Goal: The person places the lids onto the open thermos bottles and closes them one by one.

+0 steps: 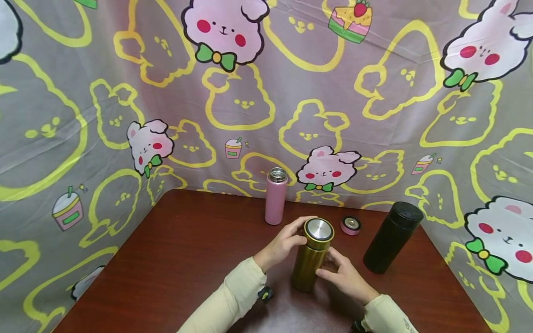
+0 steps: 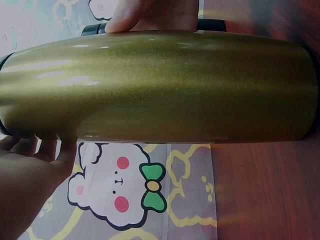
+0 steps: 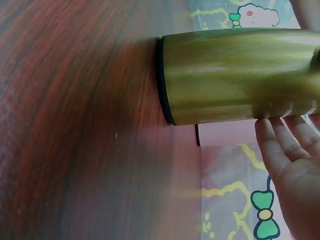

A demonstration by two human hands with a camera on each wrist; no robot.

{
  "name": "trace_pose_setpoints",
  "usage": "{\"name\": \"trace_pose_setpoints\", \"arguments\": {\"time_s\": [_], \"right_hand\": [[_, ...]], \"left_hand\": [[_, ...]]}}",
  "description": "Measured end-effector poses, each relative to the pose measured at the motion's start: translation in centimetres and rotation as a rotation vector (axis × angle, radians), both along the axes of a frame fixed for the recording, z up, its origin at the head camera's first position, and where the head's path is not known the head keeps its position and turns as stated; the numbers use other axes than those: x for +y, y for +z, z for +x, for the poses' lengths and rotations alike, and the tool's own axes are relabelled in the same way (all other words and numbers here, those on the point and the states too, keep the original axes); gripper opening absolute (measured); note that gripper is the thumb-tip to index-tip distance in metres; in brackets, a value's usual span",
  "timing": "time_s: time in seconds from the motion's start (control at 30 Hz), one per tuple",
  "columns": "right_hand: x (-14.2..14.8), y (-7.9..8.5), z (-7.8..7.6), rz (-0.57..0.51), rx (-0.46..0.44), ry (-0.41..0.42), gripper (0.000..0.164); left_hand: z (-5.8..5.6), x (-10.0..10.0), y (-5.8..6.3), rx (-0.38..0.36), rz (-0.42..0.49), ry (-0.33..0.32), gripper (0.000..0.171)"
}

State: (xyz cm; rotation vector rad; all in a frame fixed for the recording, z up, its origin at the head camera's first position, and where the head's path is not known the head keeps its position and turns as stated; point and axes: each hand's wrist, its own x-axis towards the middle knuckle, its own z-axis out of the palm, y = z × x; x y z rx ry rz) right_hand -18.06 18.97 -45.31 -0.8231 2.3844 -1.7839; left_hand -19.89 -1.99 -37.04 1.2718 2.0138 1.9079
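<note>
A gold thermos bottle [image 1: 307,273] stands upright on the table between both hands, its gold lid [image 1: 319,230] on top with a silver disc. From the left, my left hand [image 1: 285,241] grips the bottle around its lid, thumb on the near side. Lower down, my right hand [image 1: 347,277] holds the body from the right, thumb in front and fingers partly hidden behind. The left wrist view shows the gold body [image 2: 175,87] filling the width. In the right wrist view, the bottle's dark base rim [image 3: 165,82] meets the tabletop, and fingertips [image 3: 262,127] touch its side.
A pink thermos bottle [image 1: 275,201] without a lid stands behind to the left. Its pink lid [image 1: 350,225] lies on the table at the back right. Farther right stands a black bottle [image 1: 391,238]. A printed cloth [image 1: 250,138] hangs around the brown table [image 1: 166,263].
</note>
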Motion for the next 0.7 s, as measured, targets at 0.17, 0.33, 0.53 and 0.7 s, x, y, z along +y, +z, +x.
{"name": "trace_pose_setpoints", "arguments": {"time_s": [0.17,0.33,0.53,0.7], "right_hand": [[0.0,0.0,0.0,0.006,-0.017,-0.006,0.055],[0.0,0.1,0.0,0.009,-0.011,-0.001,0.055],[0.0,0.0,-0.1,0.008,0.002,0.006,0.055],[-0.1,0.0,-0.1,0.009,0.012,0.016,0.055]], "left_hand": [[-0.3,0.3,0.1,-0.045,0.001,-0.021,0.056],[-0.6,0.5,0.0,-0.058,0.020,-0.058,0.059],[-0.9,0.6,-0.2,-0.092,0.035,-0.103,0.063],[-2.0,1.0,-1.6,-0.094,0.064,-0.133,0.065]]}}
